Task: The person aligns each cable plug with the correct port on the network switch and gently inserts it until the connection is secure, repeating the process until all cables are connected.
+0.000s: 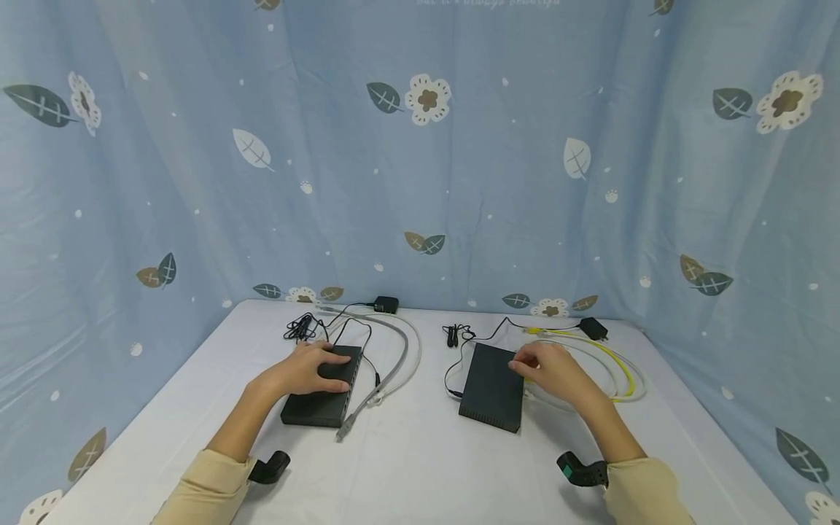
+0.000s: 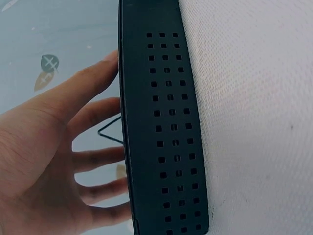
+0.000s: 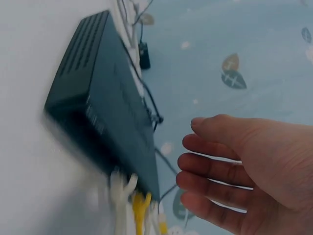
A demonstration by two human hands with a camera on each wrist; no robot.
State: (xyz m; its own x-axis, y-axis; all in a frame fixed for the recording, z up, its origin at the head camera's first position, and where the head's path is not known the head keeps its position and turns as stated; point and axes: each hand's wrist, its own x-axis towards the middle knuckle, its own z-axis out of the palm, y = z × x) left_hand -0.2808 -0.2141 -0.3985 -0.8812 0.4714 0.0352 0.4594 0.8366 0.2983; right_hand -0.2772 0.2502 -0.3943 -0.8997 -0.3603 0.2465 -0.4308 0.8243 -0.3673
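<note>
On the left side of the table, a black network switch (image 1: 318, 405) lies flat, ports along its right edge. My left hand (image 1: 308, 372) rests on its top with fingers spread; the left wrist view shows the vented side (image 2: 171, 122) close up, fingers touching the top. A second black network switch (image 1: 488, 394) lies to the right. White (image 3: 120, 200) and yellow network cables (image 3: 139, 210) meet its right-hand port side. My right hand (image 1: 547, 368) is at that switch's right edge, fingers loosely bent; the right wrist view shows nothing in its grasp and a gap to the switch.
Beside the left switch curve a grey network cable (image 1: 397, 364) and a thin white one. Behind lie a bundled black cord (image 1: 300, 327) and a power adapter (image 1: 386, 304). Another adapter (image 1: 593, 328) sits at the back right, near coiled yellow and white cables. A patterned curtain (image 1: 420, 182) borders the table.
</note>
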